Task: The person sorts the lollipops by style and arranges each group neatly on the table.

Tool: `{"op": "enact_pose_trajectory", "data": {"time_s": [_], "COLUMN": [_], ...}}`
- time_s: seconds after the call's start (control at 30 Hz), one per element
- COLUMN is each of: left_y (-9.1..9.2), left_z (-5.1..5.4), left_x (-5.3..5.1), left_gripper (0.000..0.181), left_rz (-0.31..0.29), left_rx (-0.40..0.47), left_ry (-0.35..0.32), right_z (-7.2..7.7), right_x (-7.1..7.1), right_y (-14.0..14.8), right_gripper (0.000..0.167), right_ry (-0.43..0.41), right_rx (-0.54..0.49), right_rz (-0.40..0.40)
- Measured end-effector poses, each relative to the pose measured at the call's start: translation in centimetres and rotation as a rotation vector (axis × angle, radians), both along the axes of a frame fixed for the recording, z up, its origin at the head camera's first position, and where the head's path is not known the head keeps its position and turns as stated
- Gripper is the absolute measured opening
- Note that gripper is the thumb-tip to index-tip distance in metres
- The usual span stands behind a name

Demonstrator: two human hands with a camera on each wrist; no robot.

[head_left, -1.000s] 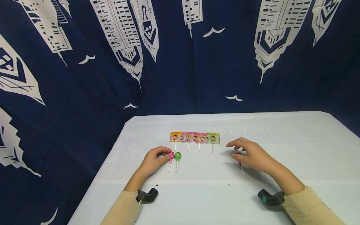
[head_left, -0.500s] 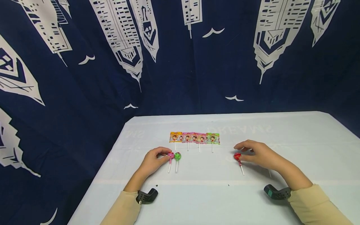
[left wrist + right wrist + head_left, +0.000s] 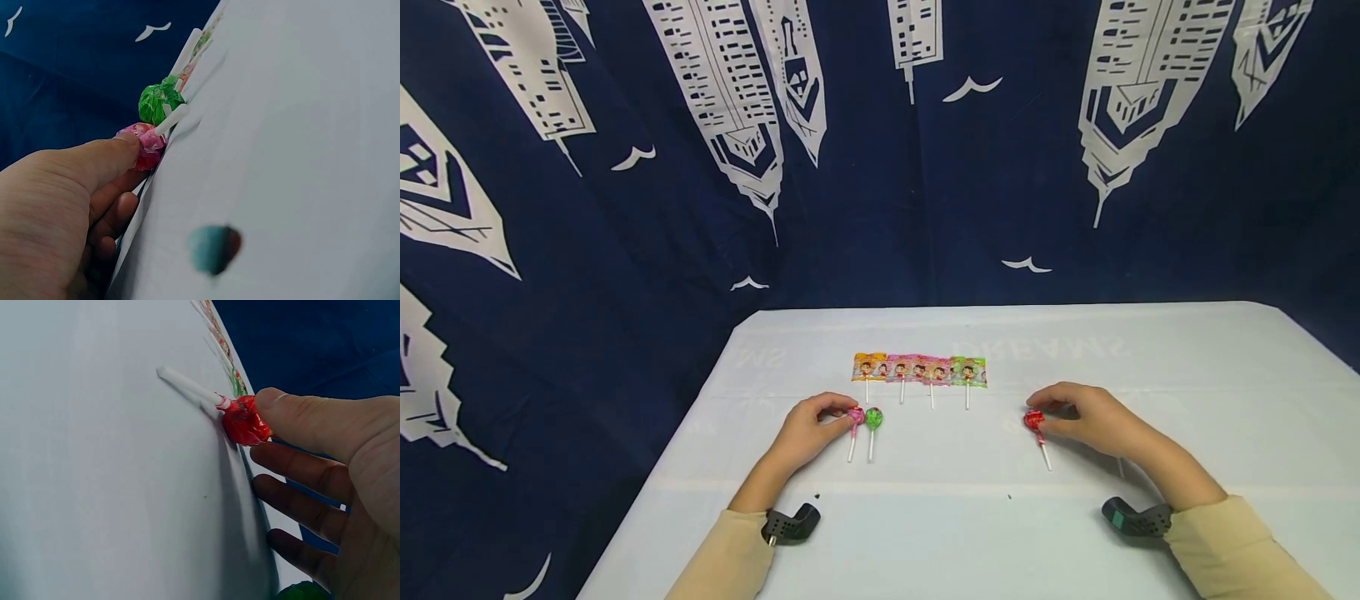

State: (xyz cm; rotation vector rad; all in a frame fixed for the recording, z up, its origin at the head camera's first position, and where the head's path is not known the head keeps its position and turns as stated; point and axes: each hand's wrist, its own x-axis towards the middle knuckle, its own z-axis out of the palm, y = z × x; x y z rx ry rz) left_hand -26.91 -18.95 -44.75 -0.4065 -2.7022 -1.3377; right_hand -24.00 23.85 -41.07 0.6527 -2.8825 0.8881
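My left hand (image 3: 808, 429) pinches the wrapped head of a pink lollipop (image 3: 150, 147) between thumb and fingers. Right beside it lies a green lollipop (image 3: 873, 418), its stick toward me. Over on the right, my right hand (image 3: 1093, 417) has thumb and index finger about the head of a red lollipop (image 3: 244, 422). The other fingers of that hand are spread apart below. A second green-wrapped thing (image 3: 303, 591) peeks in at the bottom of the right wrist view, and a white stick (image 3: 1121, 467) shows under the right wrist in the head view.
Behind the hands lies a row of flat-wrapped lollipops: an orange one (image 3: 868, 367), pink ones (image 3: 917, 367) and a green one (image 3: 967, 372). The white table (image 3: 925, 533) ends at a dark blue printed curtain (image 3: 865, 250). Small dark specks dot the cloth.
My right hand has shifted right and a little toward me, and its fingers have come in around the red lollipop, whose head now shows. My left hand stays on the pink lollipop.
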Motion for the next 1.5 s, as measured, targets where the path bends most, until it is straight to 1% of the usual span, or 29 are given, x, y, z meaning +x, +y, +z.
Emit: {"op": "enact_pose_trajectory", "data": {"time_s": [0.17,0.47,0.9,1.03,1.2,1.37,1.5], "left_y": [-0.02,-0.05,-0.05,-0.02,-0.04,-0.03,-0.03], "left_z": [0.11,0.06,0.01,0.09,0.10,0.10,0.08], "left_x": [0.12,0.14,0.10,0.13,0.18,0.18,0.14], "left_gripper": [0.020,0.020,0.019,0.020,0.020,0.020,0.021], "left_rz": [0.004,0.005,0.007,0.005,0.013,0.008,0.009], "left_rx": [-0.004,-0.008,-0.018,-0.017,-0.017,-0.016,-0.015], "left_ry": [-0.001,0.000,0.010,0.008,-0.001,-0.002,-0.001], "right_z": [-0.34,-0.65,-0.60,-0.56,-0.39,-0.25,-0.10], "right_x": [-0.17,-0.29,-0.19,-0.20,-0.11,0.00,0.02], "right_y": [-0.23,-0.43,-0.57,-0.62,-0.77,-0.85,-0.86], "right_gripper": [0.028,0.025,0.024,0.023,0.022,0.022,0.022], "right_ry": [0.000,0.018,0.013,0.021,0.013,0.009,0.022], "right_rx": [0.011,0.025,0.030,0.032,0.025,0.017,0.012], "right_rz": [-0.023,-0.039,-0.040,-0.042,-0.042,-0.044,-0.042]}}
